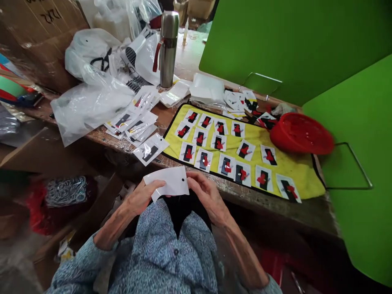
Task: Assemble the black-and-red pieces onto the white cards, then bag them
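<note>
Cluttered wooden surface (171, 118), honestly. Closest in, at 6 o'clock, left hand (139, 198) and right hand (206, 192) both had their grip pinched shut on a white card (170, 181), held over the lap. I'd keep it by the edges. Further out at 1 o'clock, a yellow mat (294, 165) with rows of carded pieces (226, 165), then a red basket (301, 132) and a steel flask (168, 47).

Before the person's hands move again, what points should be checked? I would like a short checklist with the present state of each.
1. Both hands on the white paper card: ok, left hand and right hand hold its edges.
2. Card's punched hole visible: ok.
3. Card's printed face visible: cannot tell, only a blank side shows.
4. Free room on the yellow cloth mat: ok, bare at its right end.
5. Round red plastic basket fully on the mat: not ok, overhangs the edge.
</note>
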Action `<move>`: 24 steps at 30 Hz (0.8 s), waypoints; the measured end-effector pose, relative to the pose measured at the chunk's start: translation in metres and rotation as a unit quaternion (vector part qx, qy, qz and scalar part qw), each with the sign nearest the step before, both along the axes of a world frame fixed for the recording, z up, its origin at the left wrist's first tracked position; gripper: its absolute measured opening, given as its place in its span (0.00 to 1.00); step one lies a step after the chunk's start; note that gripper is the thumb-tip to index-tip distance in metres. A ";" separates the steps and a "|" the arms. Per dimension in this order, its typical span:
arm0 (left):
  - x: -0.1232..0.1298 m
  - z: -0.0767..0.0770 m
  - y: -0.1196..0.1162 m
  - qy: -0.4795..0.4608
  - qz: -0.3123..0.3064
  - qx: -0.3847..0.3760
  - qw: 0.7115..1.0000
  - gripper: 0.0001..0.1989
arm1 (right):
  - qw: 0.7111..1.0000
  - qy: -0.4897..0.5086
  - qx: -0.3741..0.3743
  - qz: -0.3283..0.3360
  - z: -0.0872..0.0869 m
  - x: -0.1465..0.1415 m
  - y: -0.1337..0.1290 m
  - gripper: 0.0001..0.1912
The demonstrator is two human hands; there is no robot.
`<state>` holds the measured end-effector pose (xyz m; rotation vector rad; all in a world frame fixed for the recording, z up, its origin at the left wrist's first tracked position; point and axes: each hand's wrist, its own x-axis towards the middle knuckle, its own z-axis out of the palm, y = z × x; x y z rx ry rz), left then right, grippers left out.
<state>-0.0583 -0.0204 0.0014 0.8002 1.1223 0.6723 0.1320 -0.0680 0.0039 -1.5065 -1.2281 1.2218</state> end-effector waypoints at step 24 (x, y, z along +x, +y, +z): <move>-0.005 -0.004 -0.018 0.018 -0.115 0.149 0.982 0.12 | 0.990 -0.108 0.083 0.046 -0.006 -0.040 -0.022 0.15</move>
